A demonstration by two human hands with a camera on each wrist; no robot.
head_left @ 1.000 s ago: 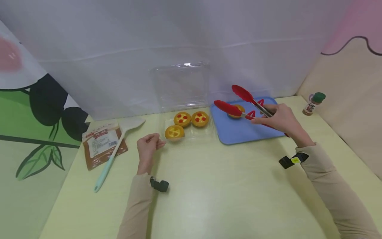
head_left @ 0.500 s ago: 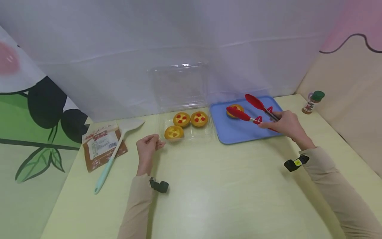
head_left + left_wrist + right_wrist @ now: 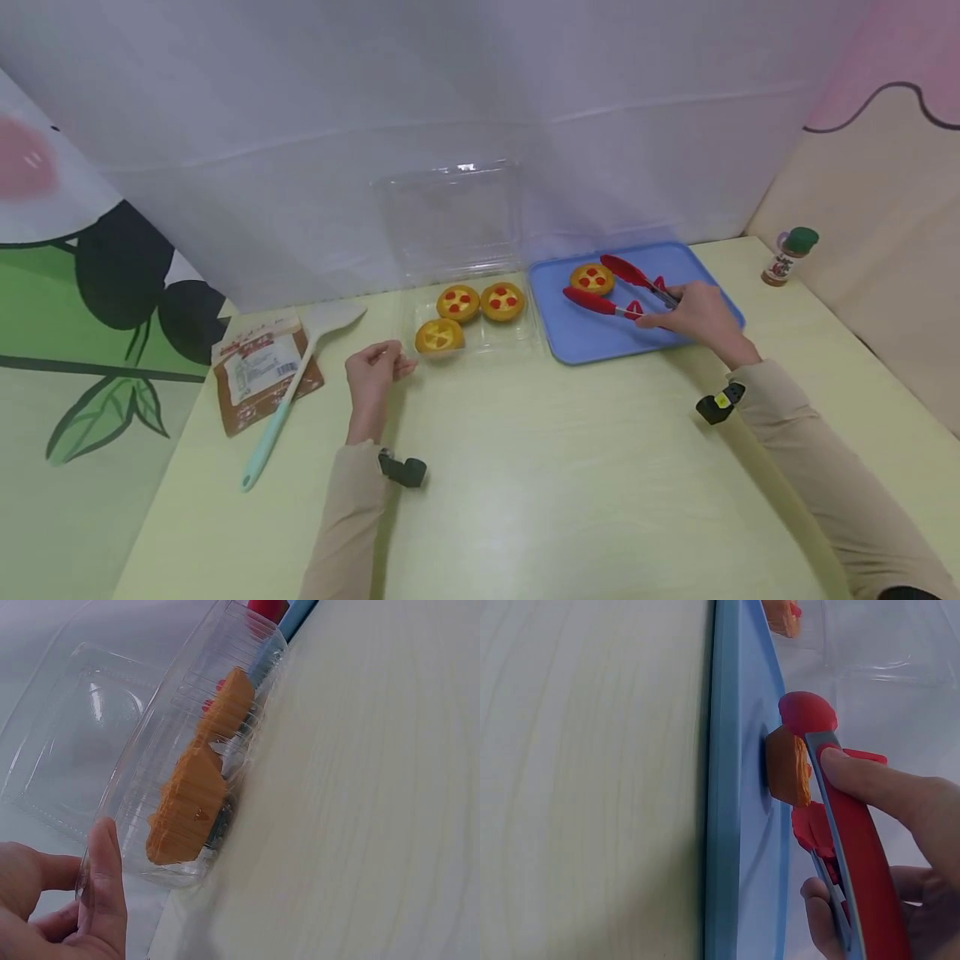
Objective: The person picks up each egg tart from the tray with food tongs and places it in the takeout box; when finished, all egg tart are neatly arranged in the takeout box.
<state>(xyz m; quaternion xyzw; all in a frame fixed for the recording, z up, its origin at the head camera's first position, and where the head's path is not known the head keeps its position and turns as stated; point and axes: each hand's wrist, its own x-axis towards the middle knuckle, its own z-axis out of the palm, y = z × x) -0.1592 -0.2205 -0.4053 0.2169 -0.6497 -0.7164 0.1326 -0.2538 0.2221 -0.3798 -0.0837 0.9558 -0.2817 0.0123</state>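
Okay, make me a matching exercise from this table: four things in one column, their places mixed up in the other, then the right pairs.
1. red tongs
2. three tarts
3. spatula
4. green-capped bottle

A. partly on the brown packet
B. right of the blue tray
C. in the clear container
D. in the right hand

Pairs: 1-D, 2-C, 3-A, 4-B

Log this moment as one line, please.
left hand: pinches clear container edge | right hand: holds red tongs, spread | one tart: on blue tray | three tarts: in container
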